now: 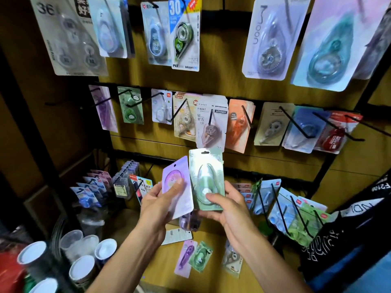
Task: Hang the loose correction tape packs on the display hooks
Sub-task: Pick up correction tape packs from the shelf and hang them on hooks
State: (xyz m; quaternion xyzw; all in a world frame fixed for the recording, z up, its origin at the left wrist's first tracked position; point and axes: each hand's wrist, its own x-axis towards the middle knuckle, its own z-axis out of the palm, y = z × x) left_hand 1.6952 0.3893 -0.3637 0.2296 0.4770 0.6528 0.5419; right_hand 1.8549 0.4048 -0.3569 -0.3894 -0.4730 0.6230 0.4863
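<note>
We see both hands raised before the display hooks (pixel 211 118). Left hand (pixel 163 200) grips a purple correction tape pack (pixel 176 187), thumb curled over its face. Right hand (pixel 227 205) grips a green correction tape pack (pixel 208 178), thumb on the blister, pack upright, edge touching the purple one. More loose packs (pixel 193 258) lie on the shelf (pixel 211 278) below. Paper cups (pixel 84 265) at lower left.

Both forearms come in bare from six o'clock, no sleeves; left hand (pixel 163 199) and right hand (pixel 230 208) ungloved, ringless.
</note>
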